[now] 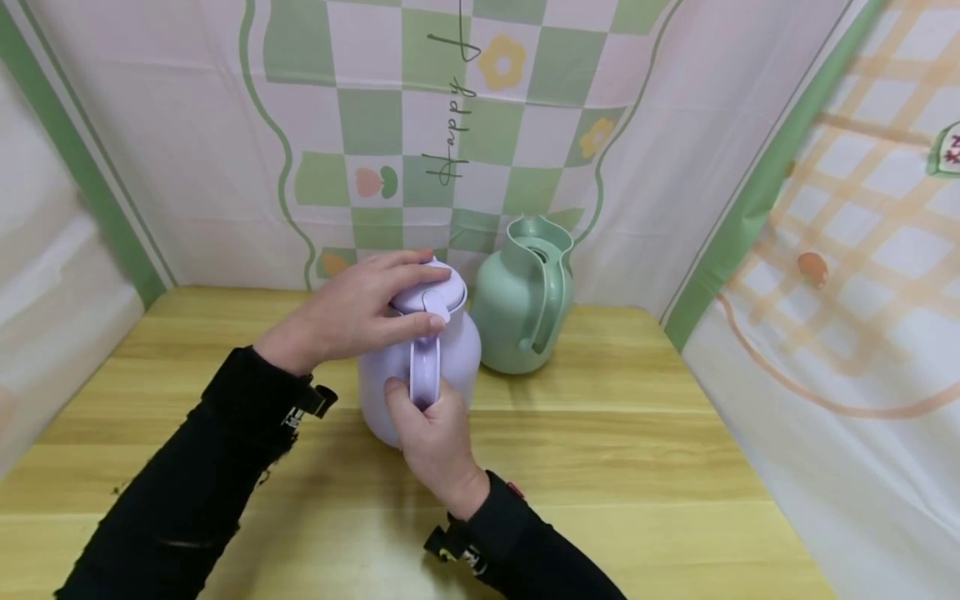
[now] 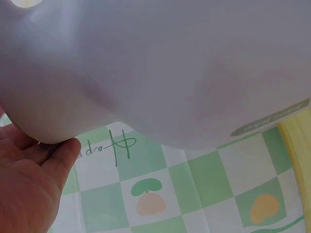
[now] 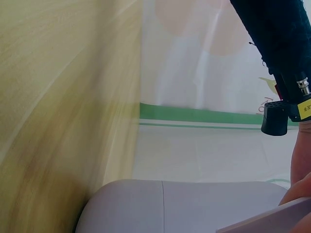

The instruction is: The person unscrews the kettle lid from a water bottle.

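Note:
A lilac vacuum jug (image 1: 375,383) stands on the wooden table with its handle (image 1: 425,371) toward me. My left hand (image 1: 352,312) lies across its lid (image 1: 442,292), fingers over the far side and thumb beside the lever at the handle's top. Lower down, my right hand (image 1: 438,437) grips the handle, thumb on its left side. The left wrist view shows the jug's body (image 2: 170,73) close up, with the left hand (image 2: 29,184) at its neck. In the right wrist view the jug's side (image 3: 126,206) fills the bottom, and part of the right hand (image 3: 303,189) shows at the edge.
A green vacuum jug (image 1: 510,308) with an open top stands just behind and right of the lilac one. The wooden table (image 1: 637,467) runs back to a patterned cloth (image 1: 495,125), with more cloth hanging on both sides.

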Motion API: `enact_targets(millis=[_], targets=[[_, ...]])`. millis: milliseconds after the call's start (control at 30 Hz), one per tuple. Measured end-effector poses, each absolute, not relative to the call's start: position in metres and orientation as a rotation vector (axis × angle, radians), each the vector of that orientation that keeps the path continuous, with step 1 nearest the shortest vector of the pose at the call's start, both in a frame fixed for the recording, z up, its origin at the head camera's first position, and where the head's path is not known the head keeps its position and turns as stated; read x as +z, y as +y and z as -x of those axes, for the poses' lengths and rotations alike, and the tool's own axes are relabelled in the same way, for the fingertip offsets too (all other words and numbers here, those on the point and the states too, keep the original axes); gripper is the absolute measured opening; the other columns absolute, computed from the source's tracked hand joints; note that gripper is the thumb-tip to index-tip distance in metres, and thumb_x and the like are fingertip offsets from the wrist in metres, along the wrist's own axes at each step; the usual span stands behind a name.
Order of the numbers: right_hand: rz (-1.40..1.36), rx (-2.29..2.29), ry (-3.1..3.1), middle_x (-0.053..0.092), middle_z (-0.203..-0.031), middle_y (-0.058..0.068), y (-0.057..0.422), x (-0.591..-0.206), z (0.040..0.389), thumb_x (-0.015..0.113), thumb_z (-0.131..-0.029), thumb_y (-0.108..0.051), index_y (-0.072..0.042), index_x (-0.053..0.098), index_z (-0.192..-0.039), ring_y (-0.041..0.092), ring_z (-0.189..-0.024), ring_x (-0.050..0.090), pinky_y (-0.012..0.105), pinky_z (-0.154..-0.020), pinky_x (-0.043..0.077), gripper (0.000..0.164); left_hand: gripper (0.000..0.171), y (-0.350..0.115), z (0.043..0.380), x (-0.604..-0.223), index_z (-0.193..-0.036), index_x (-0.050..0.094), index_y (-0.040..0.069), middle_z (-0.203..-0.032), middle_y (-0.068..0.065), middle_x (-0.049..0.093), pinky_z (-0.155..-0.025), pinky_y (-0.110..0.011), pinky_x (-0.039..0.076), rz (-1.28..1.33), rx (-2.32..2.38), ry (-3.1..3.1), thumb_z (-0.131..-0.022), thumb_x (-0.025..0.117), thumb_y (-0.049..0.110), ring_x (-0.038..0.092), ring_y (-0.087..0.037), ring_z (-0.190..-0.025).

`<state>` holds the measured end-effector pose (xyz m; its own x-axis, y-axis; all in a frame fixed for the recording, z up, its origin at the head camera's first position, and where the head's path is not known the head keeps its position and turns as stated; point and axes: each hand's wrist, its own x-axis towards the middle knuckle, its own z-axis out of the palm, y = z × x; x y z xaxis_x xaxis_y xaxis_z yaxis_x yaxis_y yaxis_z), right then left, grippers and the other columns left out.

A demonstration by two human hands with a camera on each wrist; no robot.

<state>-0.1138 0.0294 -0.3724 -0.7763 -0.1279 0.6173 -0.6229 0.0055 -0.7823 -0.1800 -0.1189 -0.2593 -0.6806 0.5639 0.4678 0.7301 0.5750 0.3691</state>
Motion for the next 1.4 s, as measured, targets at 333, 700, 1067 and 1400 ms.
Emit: enact_targets(millis=[333, 700, 1067, 1400], targets=[[-0.747, 1.813, -1.916, 0.033, -0.061, 0.001, 0.029, -0.373, 0.113, 0.054, -0.098, -0.018, -0.012, 0.041, -0.071, 0.015, -0.054, 0.036, 0.028, -0.05, 0.032, 0.031, 0.067, -0.115, 0.178, -0.259, -0.138, 0.057, 0.022, -0.148, -0.01, 0.046, -0.104, -0.047, 0.039, 1.016, -0.735, -2.503, -0.088, 0.053, 0.067, 0.042, -0.028, -0.133], [-0.741, 1.794, -1.924, 0.033, -0.06, 0.0, 0.029, -0.372, 0.114, 0.054, -0.098, -0.019, -0.013, 0.04, -0.07, 0.014, -0.052, 0.035, 0.027, -0.049, 0.031, 0.032, 0.068, -0.109, 0.173, -0.258, -0.136, 0.059, 0.022, -0.146, -0.012, 0.048, -0.102, -0.049, 0.039, 0.944, -0.71, -2.522, -0.087, 0.052, 0.069, 0.044, -0.031, -0.13], [-0.759, 1.808, -1.917, 0.031, -0.06, 0.0, 0.029, -0.371, 0.114, 0.054, -0.098, -0.019, -0.013, 0.038, -0.069, 0.014, -0.053, 0.034, 0.027, -0.05, 0.031, 0.034, 0.069, -0.102, 0.168, -0.255, -0.133, 0.062, 0.021, -0.144, -0.013, 0.051, -0.101, -0.051, 0.04, 0.851, -0.645, -2.529, -0.087, 0.05, 0.07, 0.045, -0.032, -0.129], [-0.805, 1.797, -1.91, 0.031, -0.064, 0.0, 0.03, -0.373, 0.115, 0.052, -0.099, -0.018, -0.012, 0.038, -0.074, 0.014, -0.057, 0.036, 0.028, -0.053, 0.033, 0.03, 0.068, -0.094, 0.163, -0.256, -0.128, 0.064, 0.018, -0.136, -0.012, 0.056, -0.097, -0.048, 0.043, 0.77, -0.595, -2.496, -0.086, 0.053, 0.069, 0.05, -0.031, -0.123]])
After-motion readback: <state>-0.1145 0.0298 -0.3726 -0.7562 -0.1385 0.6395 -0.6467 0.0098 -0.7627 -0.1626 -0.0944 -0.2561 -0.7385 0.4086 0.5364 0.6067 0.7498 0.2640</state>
